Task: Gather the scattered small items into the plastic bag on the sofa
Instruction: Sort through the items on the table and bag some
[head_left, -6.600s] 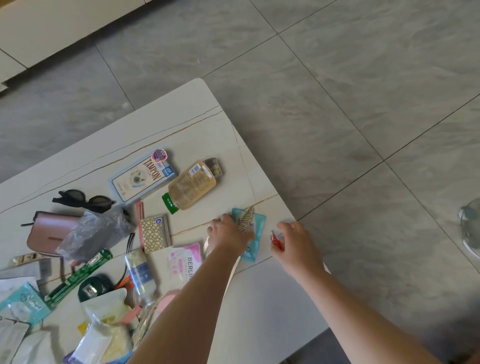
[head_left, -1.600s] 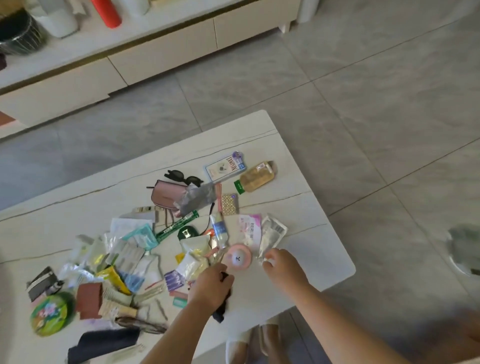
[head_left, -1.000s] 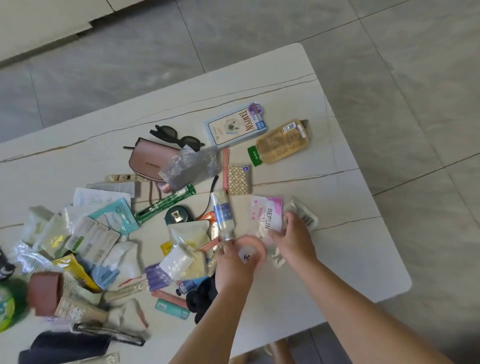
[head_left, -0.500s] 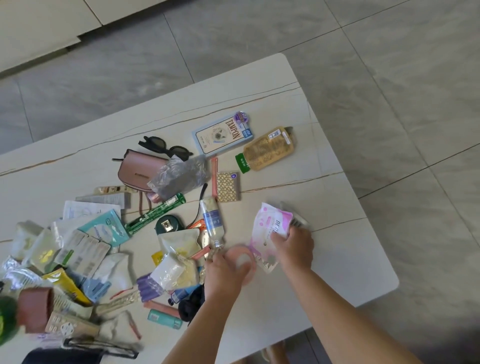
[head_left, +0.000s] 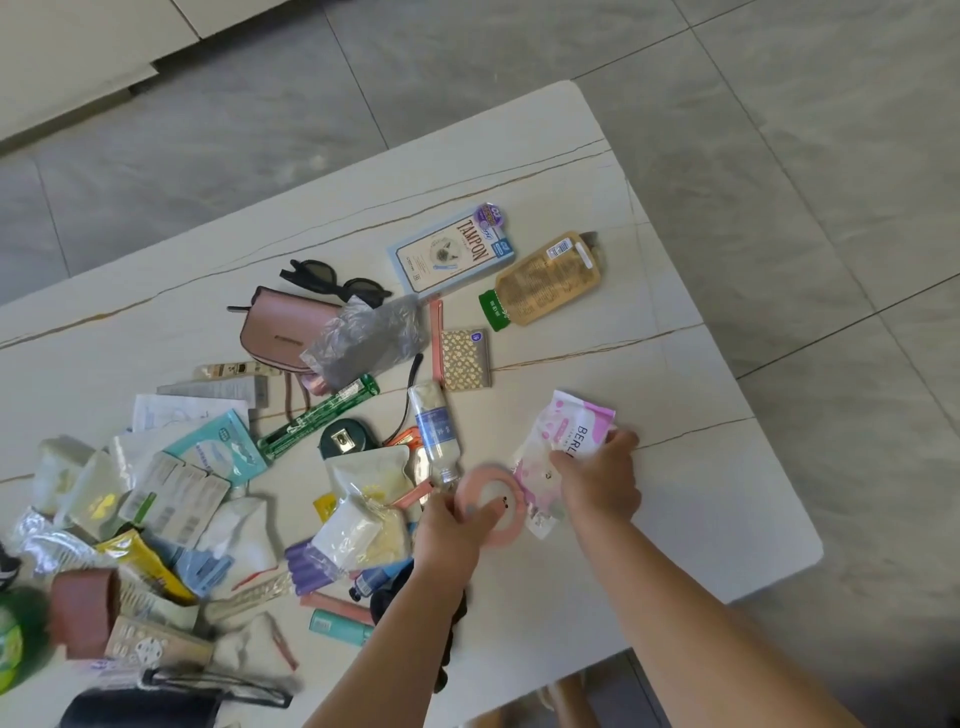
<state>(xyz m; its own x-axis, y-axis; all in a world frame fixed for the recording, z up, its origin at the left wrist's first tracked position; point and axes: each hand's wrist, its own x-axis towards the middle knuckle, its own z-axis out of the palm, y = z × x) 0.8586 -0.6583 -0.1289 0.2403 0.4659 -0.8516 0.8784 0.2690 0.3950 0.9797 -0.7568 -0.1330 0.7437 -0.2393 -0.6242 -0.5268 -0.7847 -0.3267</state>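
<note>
Many small items lie scattered over a white table (head_left: 675, 519). My left hand (head_left: 452, 535) grips a round pink compact (head_left: 493, 501) at the table's near middle. Just to its right, my right hand (head_left: 602, 478) holds a pink and white sachet (head_left: 561, 441), lifted at an angle, with clear packets under it. A crumpled clear plastic bag (head_left: 369, 338) rests on a pink pouch (head_left: 283, 330) further back. No sofa is in view.
A tampon box (head_left: 452, 249), a tan bottle (head_left: 545, 280), sunglasses (head_left: 332, 280), a small clear bottle (head_left: 436, 431), a patterned packet (head_left: 465, 358) and several sachets and tubes cover the table's left and middle. Grey tiled floor surrounds the table; its right corner lies near my right hand.
My right hand has picked up the pink and white sachet and raised it slightly. My left hand keeps hold of the pink compact. The view shifted a little.
</note>
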